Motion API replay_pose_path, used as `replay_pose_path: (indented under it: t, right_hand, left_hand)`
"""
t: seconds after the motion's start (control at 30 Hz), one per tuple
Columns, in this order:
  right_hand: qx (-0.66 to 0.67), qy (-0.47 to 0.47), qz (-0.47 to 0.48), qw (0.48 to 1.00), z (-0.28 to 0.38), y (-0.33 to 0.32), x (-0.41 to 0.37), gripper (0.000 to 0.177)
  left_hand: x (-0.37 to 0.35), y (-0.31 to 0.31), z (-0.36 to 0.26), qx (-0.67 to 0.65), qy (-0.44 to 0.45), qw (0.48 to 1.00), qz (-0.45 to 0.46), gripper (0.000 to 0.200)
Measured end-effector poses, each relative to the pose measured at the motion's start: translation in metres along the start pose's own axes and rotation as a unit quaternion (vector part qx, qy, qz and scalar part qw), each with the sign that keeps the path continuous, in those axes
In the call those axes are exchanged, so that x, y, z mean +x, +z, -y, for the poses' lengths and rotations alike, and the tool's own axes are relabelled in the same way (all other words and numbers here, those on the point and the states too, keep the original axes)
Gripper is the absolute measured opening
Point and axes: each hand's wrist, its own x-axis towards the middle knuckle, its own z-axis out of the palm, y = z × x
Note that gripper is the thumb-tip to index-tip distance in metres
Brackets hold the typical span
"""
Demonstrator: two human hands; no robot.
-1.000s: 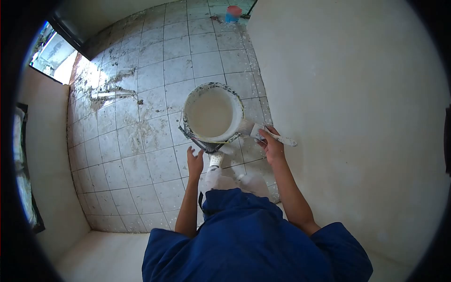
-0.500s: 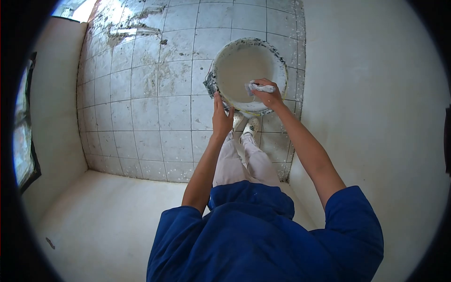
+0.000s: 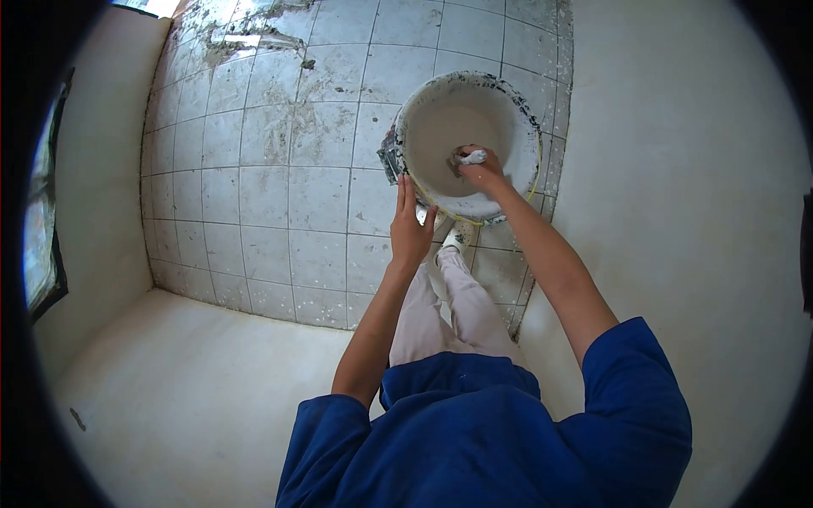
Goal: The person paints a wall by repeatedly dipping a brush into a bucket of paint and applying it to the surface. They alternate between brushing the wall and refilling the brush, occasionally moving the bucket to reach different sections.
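Note:
A large round white bucket (image 3: 525, 173), its rim stained with dark and white smears, stands on the floor in front of my feet. Off-white, paint-like liquid (image 3: 445, 127) lies inside. My left hand (image 3: 412, 227) rests against the bucket's near left rim, fingers stretched out and thumb apart. Inside the bucket, my right hand (image 3: 483, 173) is closed around the pale, smeared handle of what looks like a paintbrush (image 3: 472, 157). Its head is partly hidden and reaches down at the liquid. A dark, stained piece (image 3: 389, 157) clings to the bucket's left side.
Grey floor tiles (image 3: 262, 199) carry white specks and muddy smears (image 3: 262, 38) at the far left. Pale walls rise on the right (image 3: 677, 212) and along the near side (image 3: 195, 381). My shoes (image 3: 457, 235) are close to the bucket. A covered window (image 3: 47, 212) is at left.
My right hand has lowered the brush deeper into the bucket. More inner wall shows on the bucket's right and near sides. My left hand stays at the rim, and the view has shifted slightly.

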Motion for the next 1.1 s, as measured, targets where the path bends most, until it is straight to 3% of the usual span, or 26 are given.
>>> replay_pose_path:
  t: [0.1, 0.2, 0.3, 0.37, 0.43, 0.6, 0.67, 0.77, 0.8, 0.9, 0.93, 1.1]
  right_hand:
    - [0.099, 0.018, 0.023, 0.995, -0.009, -0.007, 0.003, 0.037]
    - [0.354, 0.176, 0.029, 0.918, 0.006, -0.028, -0.01, 0.039]
    - [0.469, 0.175, 0.027, 0.865, 0.022, -0.053, -0.028, 0.038]
    - [0.542, 0.17, -0.023, 0.823, 0.019, -0.057, -0.038, 0.039]
    - [0.605, 0.163, -0.041, 0.778, 0.024, -0.064, -0.048, 0.039]
    - [0.636, 0.154, -0.121, 0.747, 0.041, -0.079, -0.078, 0.042]
    - [0.535, 0.188, -0.123, 0.814, 0.033, -0.072, -0.084, 0.045]
    - [0.535, 0.137, -0.169, 0.816, 0.029, -0.064, -0.096, 0.044]
    - [0.517, 0.111, -0.203, 0.824, 0.027, -0.06, -0.101, 0.039]
    - [0.337, 0.044, -0.242, 0.909, 0.014, -0.044, -0.116, 0.036]
    - [0.242, -0.027, -0.302, 0.922, 0.015, -0.039, -0.123, 0.029]
    - [0.201, -0.05, -0.34, 0.917, 0.022, -0.028, -0.144, 0.025]
  left_hand:
    - [0.001, 0.0, 0.0, 0.011, 0.003, 1.0, -0.001, 0.083]
    - [0.003, -0.001, -0.002, 0.006, -0.011, 1.0, 0.009, 0.082]
    - [0.0, 0.001, 0.0, 0.019, -0.011, 1.0, 0.019, 0.083]
    - [0.001, 0.001, 0.003, 0.046, 0.014, 0.999, 0.0, 0.083]
    - [0.004, 0.003, 0.006, 0.031, -0.027, 0.999, 0.03, 0.083]
    - [0.003, -0.011, -0.013, 0.091, -0.037, 0.994, 0.057, 0.083]
    - [0.006, -0.02, -0.026, 0.088, -0.049, 0.991, 0.092, 0.083]
    - [0.004, -0.012, -0.025, 0.165, -0.001, 0.985, 0.051, 0.085]
    - [0.004, -0.019, -0.03, 0.138, 0.016, 0.988, 0.066, 0.086]
    - [0.0, -0.023, -0.02, 0.139, 0.053, 0.979, 0.139, 0.088]
    - [-0.003, -0.023, -0.018, 0.155, 0.06, 0.976, 0.14, 0.088]
    - [-0.009, -0.026, -0.012, 0.16, 0.069, 0.971, 0.165, 0.089]
